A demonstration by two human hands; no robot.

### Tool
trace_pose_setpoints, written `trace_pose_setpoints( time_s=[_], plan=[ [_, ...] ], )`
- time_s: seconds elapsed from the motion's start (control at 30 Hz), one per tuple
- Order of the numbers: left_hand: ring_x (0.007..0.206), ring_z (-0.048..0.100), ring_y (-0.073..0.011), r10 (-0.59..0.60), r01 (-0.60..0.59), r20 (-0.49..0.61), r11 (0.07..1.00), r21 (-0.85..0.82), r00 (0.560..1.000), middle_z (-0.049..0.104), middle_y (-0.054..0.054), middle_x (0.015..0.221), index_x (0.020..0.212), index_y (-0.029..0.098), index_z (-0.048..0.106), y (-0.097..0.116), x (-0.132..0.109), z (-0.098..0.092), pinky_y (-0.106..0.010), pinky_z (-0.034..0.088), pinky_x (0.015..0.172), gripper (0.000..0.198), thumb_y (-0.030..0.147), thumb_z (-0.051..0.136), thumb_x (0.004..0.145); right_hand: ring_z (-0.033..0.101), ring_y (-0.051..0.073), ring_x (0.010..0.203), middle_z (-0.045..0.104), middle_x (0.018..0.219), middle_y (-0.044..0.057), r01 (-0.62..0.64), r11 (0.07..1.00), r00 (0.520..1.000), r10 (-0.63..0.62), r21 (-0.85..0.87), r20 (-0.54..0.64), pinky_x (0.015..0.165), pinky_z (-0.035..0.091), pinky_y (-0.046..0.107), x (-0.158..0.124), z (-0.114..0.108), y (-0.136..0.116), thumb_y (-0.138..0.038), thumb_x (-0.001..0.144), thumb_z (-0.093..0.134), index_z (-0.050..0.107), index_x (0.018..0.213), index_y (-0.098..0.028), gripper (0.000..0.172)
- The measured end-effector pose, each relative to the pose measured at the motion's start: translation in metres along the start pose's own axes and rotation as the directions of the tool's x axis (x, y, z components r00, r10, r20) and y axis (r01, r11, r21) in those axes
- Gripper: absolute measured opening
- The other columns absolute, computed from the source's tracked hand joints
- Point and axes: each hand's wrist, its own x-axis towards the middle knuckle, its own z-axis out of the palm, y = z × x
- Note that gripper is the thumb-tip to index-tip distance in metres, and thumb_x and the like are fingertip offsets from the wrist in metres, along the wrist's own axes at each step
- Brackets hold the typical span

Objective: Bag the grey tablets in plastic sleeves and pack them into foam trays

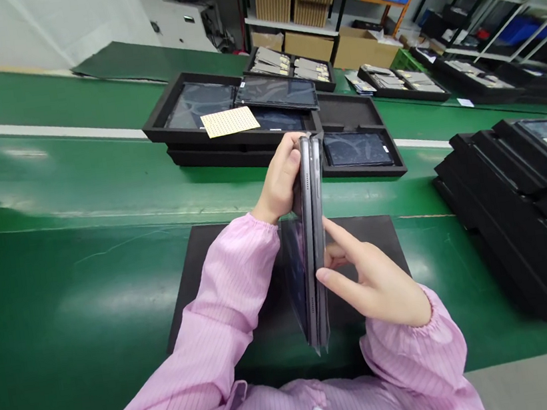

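Observation:
Two thin grey tablets (314, 240) stand on edge, face against face or back, in front of me, with clear film sticking out at their ends. My left hand (278, 181) is closed around their far end, thumb on the left side. My right hand (371, 279) holds the right-hand tablet lower down: its thumb tip lies on the edge near the seam, and its index finger presses the right side. The remaining right fingers are curled and partly hidden. Beneath the tablets lies a black mat or board (260, 301) on the green bench.
Ahead, black trays (154, 123) hold tablets, with a yellow sticker sheet (230, 122) on top. Another tray (393, 142) sits to their right. Stacked black trays (504, 235) stand at right. Farther back are trays of light flat parts (272, 62) and shelves with cartons (312, 15).

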Motion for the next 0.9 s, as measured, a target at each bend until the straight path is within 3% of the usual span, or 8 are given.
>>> trace_pose_setpoints(
  time_s=[0.3,0.5,0.73,0.9],
  plan=[
    [0.09,0.059,-0.021,0.043,-0.046,0.079,0.998,0.046,0.996,0.06,-0.005,0.096,0.101,0.022,0.056,0.016,-0.005,0.007,-0.038,0.048,0.087,0.054,0.073,0.037,0.095,0.061,0.013,0.066,0.063,0.078,-0.002,0.033,0.993,0.982,-0.011,0.115,-0.188,0.07,0.056,0.031,0.0,0.0,0.0,-0.018,0.093,0.048,0.045,0.151,-0.018,0.058],
    [0.086,0.055,-0.0223,0.069,-0.09,0.16,0.987,0.129,0.985,0.057,-0.006,0.094,0.104,0.023,0.054,0.03,-0.007,0.011,-0.039,0.047,0.082,0.054,0.072,0.032,0.097,0.063,0.014,0.066,0.061,0.076,-0.003,0.102,0.993,0.915,-0.069,0.064,-0.398,0.068,0.059,0.031,0.006,0.012,-0.003,-0.017,0.086,0.052,0.049,0.145,-0.018,0.059],
    [0.085,0.055,-0.0224,0.083,-0.109,0.171,0.983,0.15,0.982,0.057,-0.006,0.093,0.103,0.023,0.054,0.035,-0.007,0.011,-0.039,0.047,0.079,0.054,0.073,0.032,0.096,0.06,0.014,0.059,0.057,0.068,-0.005,0.118,0.993,0.866,-0.102,0.003,-0.489,0.064,0.06,0.029,0.01,0.017,-0.009,-0.018,0.082,0.059,0.056,0.137,-0.018,0.056],
    [0.085,0.055,-0.0222,0.078,-0.105,0.18,0.984,0.146,0.98,0.059,-0.006,0.095,0.104,0.023,0.055,0.039,-0.009,0.014,-0.039,0.048,0.08,0.056,0.073,0.032,0.096,0.058,0.013,0.06,0.057,0.07,-0.005,0.142,0.987,0.852,-0.086,0.071,-0.516,0.062,0.058,0.028,0.013,0.016,-0.005,-0.021,0.085,0.06,0.054,0.143,-0.02,0.058]
  ],
)
